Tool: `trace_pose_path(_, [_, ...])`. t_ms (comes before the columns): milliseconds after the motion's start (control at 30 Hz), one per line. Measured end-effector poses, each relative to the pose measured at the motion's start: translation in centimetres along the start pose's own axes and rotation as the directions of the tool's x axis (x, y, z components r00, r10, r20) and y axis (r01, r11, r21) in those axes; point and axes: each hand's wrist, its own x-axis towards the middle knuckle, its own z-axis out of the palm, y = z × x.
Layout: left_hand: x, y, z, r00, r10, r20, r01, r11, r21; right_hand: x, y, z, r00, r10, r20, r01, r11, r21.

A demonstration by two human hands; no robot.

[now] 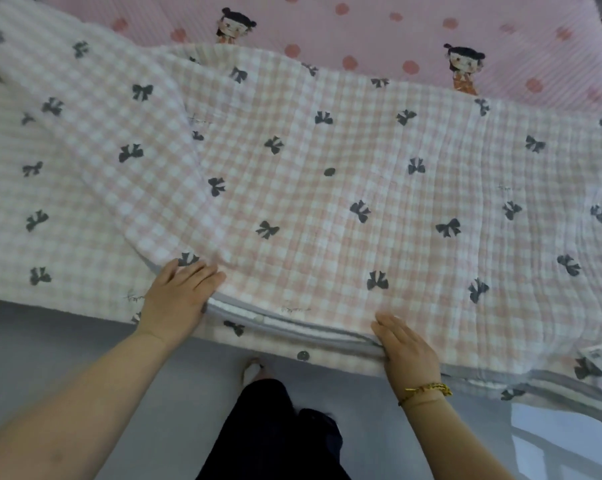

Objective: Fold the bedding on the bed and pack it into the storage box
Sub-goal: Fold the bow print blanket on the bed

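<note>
Mid-fold: my left hand [180,292] and right hand [408,348], fingers flat, press 2 near edges of the quilt [327,202] level; next, probably fold crosswise.

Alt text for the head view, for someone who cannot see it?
The left hand and right hand rest flat on the near edge of a pink-checked quilt with dark bows, which is partly folded over itself. A pink dotted sheet shows beyond it.
</note>
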Motion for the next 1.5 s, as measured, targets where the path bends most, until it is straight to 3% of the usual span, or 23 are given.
trace_pose_path(133, [2.8,-2.1,-2.4,0.998,-0.062,-0.016,0.061,0.997,-0.054,0.1,0.6,-0.5,0.981,0.129,0.146,-0.133,0.991,0.024])
trace_pose_path(200, [3.2,-3.8,-2.9,0.997,-0.075,0.015,0.075,0.996,-0.048,1.0,-0.4,-1.2,0.958,0.149,0.246,-0.131,0.988,-0.085])
trace_pose_path(267, [3.2,-5.5,-3.2,0.994,-0.097,0.045,0.099,0.995,-0.031,2.1,-2.4,-3.5,0.879,0.199,0.433,-0.141,0.977,-0.163])
trace_pose_path(333, [3.0,-7.1,-2.8,0.991,-0.124,0.048,0.125,0.992,-0.032,3.0,-4.2,-4.8,0.819,0.243,0.52,-0.161,0.967,-0.199])
trace_pose_path(367, [2.9,-8.3,-2.4,0.989,-0.142,0.035,0.144,0.988,-0.06,3.8,-6.0,-5.1,0.804,0.287,0.52,-0.206,0.956,-0.209])
trace_pose_path(400, [2.7,-9.3,-2.1,0.986,-0.167,0.027,0.169,0.981,-0.098,4.6,-8.0,-5.0,0.839,0.294,0.459,-0.234,0.955,-0.185])
trace_pose_path(467, [2.8,-12.2,-1.5,0.985,-0.174,0.006,0.173,0.971,-0.164,7.5,-14.1,-4.9,0.939,0.166,0.301,-0.128,0.982,-0.142])
trace_pose_path(500, [3.0,-13.7,-1.2,0.985,-0.171,-0.013,0.165,0.966,-0.199,9.1,-17.4,-3.7,0.984,0.019,0.176,-0.005,0.996,-0.084])
trace_pose_path(600, [4.1,-20.8,-1.2,0.976,-0.216,0.002,0.209,0.942,-0.263,15.8,-29.6,-1.4,0.946,-0.24,0.216,0.249,0.969,-0.012])
trace_pose_path(700, [4.3,-27.3,-0.9,0.96,-0.27,0.072,0.279,0.936,-0.212,22.5,-36.2,-0.5,0.882,-0.196,0.428,0.278,0.95,-0.14])
trace_pose_path(800, [4.8,-32.3,-1.2,0.928,-0.287,0.236,0.34,0.913,-0.227,26.4,-38.0,0.7,0.867,-0.049,0.496,0.143,0.978,-0.153])
trace_pose_path(867, [6.0,-34.2,-1.1,0.927,-0.195,0.321,0.275,0.934,-0.227,28.0,-38.6,0.3,0.911,-0.077,0.405,0.122,0.989,-0.086])
trace_pose_path(967, [7.4,-35.0,-0.5,0.936,-0.106,0.336,0.208,0.936,-0.283,29.3,-37.5,-1.2,0.9,-0.12,0.419,0.131,0.991,0.001])
trace_pose_path(1033, [8.4,-35.2,-0.1,0.94,-0.08,0.332,0.187,0.934,-0.304,31.0,-35.9,-2.1,0.848,-0.053,0.528,0.048,0.999,0.024])
trace_pose_path(1100, [9.6,-35.5,0.1,0.935,-0.058,0.35,0.174,0.935,-0.31,33.3,-34.4,-3.1,0.885,0.003,0.466,-0.072,0.989,0.131])
trace_pose_path(1200, [12.7,-35.5,0.0,0.929,-0.025,0.369,0.169,0.915,-0.366,36.3,-31.8,-5.0,0.903,0.214,0.373,-0.376,0.814,0.443])
trace_pose_path(1300, [17.2,-34.3,-0.3,0.945,-0.041,0.326,0.165,0.917,-0.363,39.2,-29.6,-5.6,0.805,0.395,0.443,-0.594,0.544,0.593])
trace_pose_path(1400, [19.9,-31.7,-0.3,0.951,-0.078,0.298,0.17,0.939,-0.299,40.6,-28.8,-4.8,0.716,0.41,0.565,-0.696,0.484,0.531])
trace_pose_path(1500, [21.2,-29.9,0.2,0.953,-0.16,0.256,0.235,0.924,-0.301,41.4,-28.1,-4.1,0.705,0.399,0.586,-0.707,0.454,0.542])
